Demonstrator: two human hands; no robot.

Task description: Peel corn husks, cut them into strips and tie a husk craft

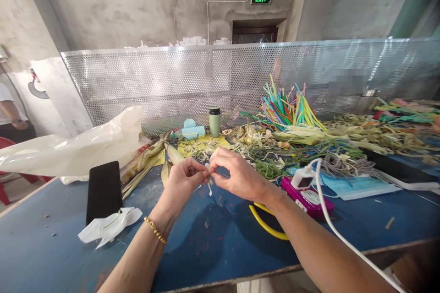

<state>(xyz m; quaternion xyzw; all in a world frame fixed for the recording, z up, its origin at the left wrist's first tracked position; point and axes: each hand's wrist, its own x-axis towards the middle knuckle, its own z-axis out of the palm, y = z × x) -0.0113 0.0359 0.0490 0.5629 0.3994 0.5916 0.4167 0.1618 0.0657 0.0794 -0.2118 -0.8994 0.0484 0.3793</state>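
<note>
My left hand (184, 182) and my right hand (233, 175) meet above the middle of the blue table (51, 229). Both pinch a thin pale strip of corn husk (208, 182) between fingertips; short ends of it hang down between the hands. A gold bracelet (155, 230) sits on my left wrist. Just behind the hands lie pale husk pieces (172, 153) and shredded husk (202, 149). Under my right forearm lies a yellow-handled tool (266, 226).
A black phone (104, 190) stands at the left above a white tissue (110, 226). A plastic bag (79, 146), green bottle (215, 122), coloured straws (288, 107), pink power bank (307, 197) with white cable (330, 219), a face mask (357, 186) and a perforated metal screen (172, 82) surround them. A person (10, 114) stands far left.
</note>
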